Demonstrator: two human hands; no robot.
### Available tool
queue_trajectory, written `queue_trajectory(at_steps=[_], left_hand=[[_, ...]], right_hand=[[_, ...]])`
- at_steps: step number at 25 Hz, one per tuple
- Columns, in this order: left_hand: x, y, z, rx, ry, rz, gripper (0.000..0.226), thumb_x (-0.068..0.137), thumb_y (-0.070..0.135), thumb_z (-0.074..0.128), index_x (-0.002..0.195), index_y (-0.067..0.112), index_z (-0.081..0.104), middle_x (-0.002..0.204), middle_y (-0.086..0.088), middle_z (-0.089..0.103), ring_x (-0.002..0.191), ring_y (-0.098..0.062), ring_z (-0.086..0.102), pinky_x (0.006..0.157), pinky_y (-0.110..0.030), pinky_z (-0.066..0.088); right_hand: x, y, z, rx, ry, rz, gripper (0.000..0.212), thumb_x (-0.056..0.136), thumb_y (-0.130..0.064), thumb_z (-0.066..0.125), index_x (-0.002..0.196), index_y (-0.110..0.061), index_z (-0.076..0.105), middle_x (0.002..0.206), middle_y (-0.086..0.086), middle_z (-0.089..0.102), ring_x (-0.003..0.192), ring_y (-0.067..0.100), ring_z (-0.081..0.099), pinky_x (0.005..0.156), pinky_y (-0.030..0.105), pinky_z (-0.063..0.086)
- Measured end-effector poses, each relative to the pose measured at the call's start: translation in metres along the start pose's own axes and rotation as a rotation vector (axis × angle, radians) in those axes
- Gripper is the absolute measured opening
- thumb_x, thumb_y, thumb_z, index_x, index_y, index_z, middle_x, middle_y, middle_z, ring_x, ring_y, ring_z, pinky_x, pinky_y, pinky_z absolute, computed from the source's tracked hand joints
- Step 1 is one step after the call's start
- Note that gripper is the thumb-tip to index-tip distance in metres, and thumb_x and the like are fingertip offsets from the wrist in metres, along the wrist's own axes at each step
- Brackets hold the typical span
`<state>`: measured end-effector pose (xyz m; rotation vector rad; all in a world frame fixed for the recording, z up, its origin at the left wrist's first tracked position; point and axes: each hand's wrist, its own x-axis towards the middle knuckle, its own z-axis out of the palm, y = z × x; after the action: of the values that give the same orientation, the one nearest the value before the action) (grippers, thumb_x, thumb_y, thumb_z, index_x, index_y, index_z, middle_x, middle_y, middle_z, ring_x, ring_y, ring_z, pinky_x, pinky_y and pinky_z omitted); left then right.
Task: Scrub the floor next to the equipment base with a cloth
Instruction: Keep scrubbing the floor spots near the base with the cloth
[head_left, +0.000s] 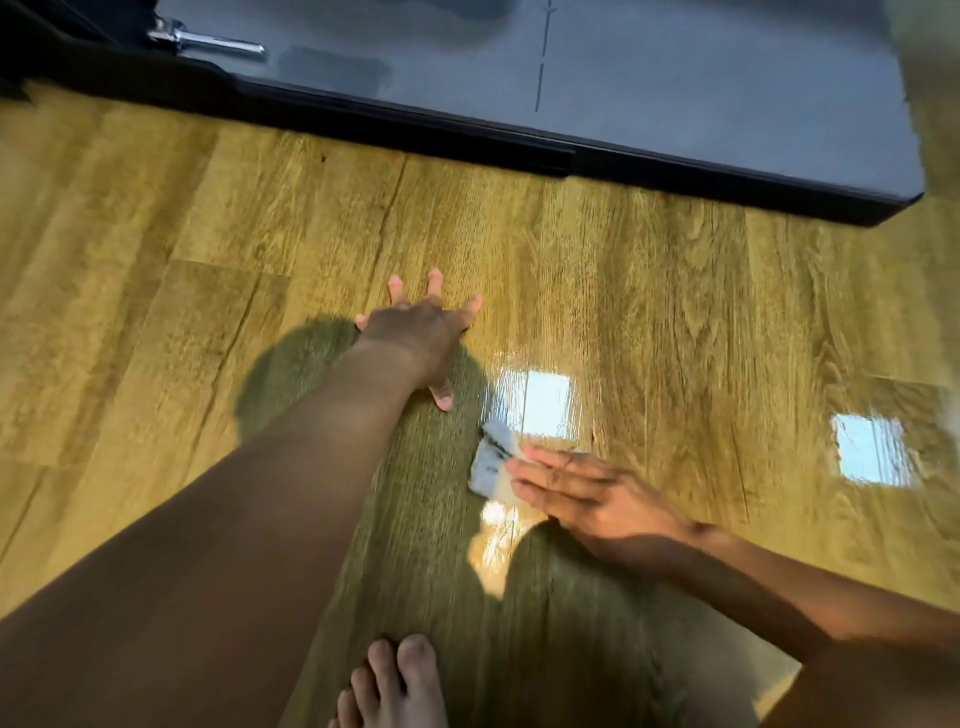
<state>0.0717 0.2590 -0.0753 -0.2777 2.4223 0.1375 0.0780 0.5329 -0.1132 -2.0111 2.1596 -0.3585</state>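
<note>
Well short of the equipment base (675, 104), your right hand (597, 499) presses the cloth (491, 457) under straight fingers (550, 470). Your left hand (415, 327), spread open on the floor (675, 286), lies nearer the base.

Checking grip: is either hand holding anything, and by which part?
Nothing gripped: right hand presses the cloth at its right end with flat fingers; left hand empty.

the blurred cloth (490, 457) is partly hidden under fingers (561, 475) of the right hand (613, 504).
</note>
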Motion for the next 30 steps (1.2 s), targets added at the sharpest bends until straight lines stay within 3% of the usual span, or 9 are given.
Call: queue_trajectory(at_steps=[2, 6, 9, 14, 19, 21, 24, 26, 30], left_hand=[[0.0, 0.0, 0.0, 0.0, 0.004, 0.009, 0.129, 0.062, 0.04, 0.084, 0.147, 0.04, -0.013, 0.155, -0.008, -0.023, 0.14, -0.047, -0.009, 0.106, -0.065, 0.028], [-0.001, -0.001, -0.002, -0.022, -0.011, 0.01, 0.129, 0.062, 0.041, 0.084, 0.147, 0.041, -0.013, 0.155, -0.007, -0.024, 0.14, -0.047, -0.011, 0.107, -0.065, 0.025], [0.0, -0.007, -0.002, -0.032, -0.027, 0.016, 0.129, 0.062, 0.045, 0.084, 0.147, 0.044, -0.012, 0.156, -0.005, -0.025, 0.141, -0.045, -0.012, 0.108, -0.063, 0.025], [0.0, -0.012, -0.004, -0.006, -0.022, 0.093, 0.126, 0.063, 0.044, 0.084, 0.148, 0.043, -0.01, 0.156, -0.005, -0.021, 0.141, -0.045, -0.008, 0.109, -0.06, 0.026], [-0.01, -0.056, -0.006, -0.032, -0.029, -0.014, 0.128, 0.063, 0.028, 0.086, 0.147, 0.045, -0.008, 0.156, -0.002, -0.023, 0.143, -0.039, -0.012, 0.111, -0.061, 0.018], [-0.014, -0.066, -0.001, -0.054, -0.032, -0.047, 0.13, 0.062, 0.026, 0.086, 0.144, 0.05, -0.013, 0.154, -0.001, -0.027, 0.141, -0.041, -0.015, 0.11, -0.065, 0.018], [-0.011, -0.071, 0.004, -0.057, -0.037, -0.037, 0.132, 0.062, 0.028, 0.087, 0.143, 0.051, -0.015, 0.154, -0.001, -0.028, 0.141, -0.043, -0.014, 0.107, -0.065, 0.026], [-0.006, -0.072, 0.004, -0.033, -0.019, -0.013, 0.134, 0.06, 0.032, 0.088, 0.143, 0.05, -0.017, 0.154, -0.003, -0.027, 0.141, -0.046, -0.011, 0.105, -0.063, 0.031], [-0.004, -0.073, 0.008, 0.039, -0.006, -0.01, 0.137, 0.056, 0.043, 0.088, 0.142, 0.051, -0.017, 0.157, -0.004, -0.022, 0.141, -0.047, -0.003, 0.102, -0.061, 0.036]], right_hand=[[-0.002, 0.002, -0.005, -0.041, -0.013, -0.118, 0.035, 0.093, -0.01, 0.051, 0.127, -0.015, 0.059, 0.137, 0.002, 0.051, 0.126, 0.021, 0.05, 0.098, 0.029, 0.046], [0.031, 0.011, -0.016, 0.005, 0.026, 0.293, 0.043, 0.083, -0.009, 0.066, 0.125, -0.012, 0.061, 0.137, 0.004, 0.052, 0.126, 0.024, 0.049, 0.095, 0.042, 0.05], [0.013, -0.01, -0.002, -0.058, 0.023, 0.059, 0.04, 0.088, -0.009, 0.057, 0.127, -0.01, 0.059, 0.138, 0.005, 0.051, 0.129, 0.025, 0.046, 0.089, 0.04, 0.054], [0.005, -0.023, 0.003, 0.01, -0.077, -0.262, 0.042, 0.092, -0.013, 0.059, 0.134, -0.014, 0.051, 0.144, 0.001, 0.045, 0.136, 0.02, 0.038, 0.1, 0.033, 0.046], [0.069, 0.003, -0.012, -0.007, 0.008, 0.13, 0.035, 0.085, -0.012, 0.068, 0.12, -0.011, 0.065, 0.135, 0.003, 0.054, 0.125, 0.023, 0.051, 0.1, 0.037, 0.047], [0.069, -0.007, -0.007, -0.053, 0.035, 0.078, 0.031, 0.089, -0.012, 0.059, 0.119, -0.01, 0.065, 0.133, 0.005, 0.056, 0.123, 0.024, 0.052, 0.101, 0.035, 0.045], [0.049, -0.029, -0.003, -0.05, -0.012, -0.192, 0.034, 0.097, -0.013, 0.04, 0.121, -0.011, 0.064, 0.133, 0.005, 0.056, 0.126, 0.022, 0.05, 0.101, 0.032, 0.046], [0.043, -0.035, -0.005, -0.013, -0.081, -0.238, 0.031, 0.095, -0.012, 0.048, 0.121, -0.012, 0.065, 0.134, 0.003, 0.055, 0.127, 0.021, 0.049, 0.097, 0.033, 0.048], [0.078, 0.008, -0.019, 0.017, -0.09, 0.08, 0.035, 0.089, -0.01, 0.063, 0.124, -0.01, 0.062, 0.135, 0.004, 0.054, 0.127, 0.023, 0.05, 0.1, 0.038, 0.047]])
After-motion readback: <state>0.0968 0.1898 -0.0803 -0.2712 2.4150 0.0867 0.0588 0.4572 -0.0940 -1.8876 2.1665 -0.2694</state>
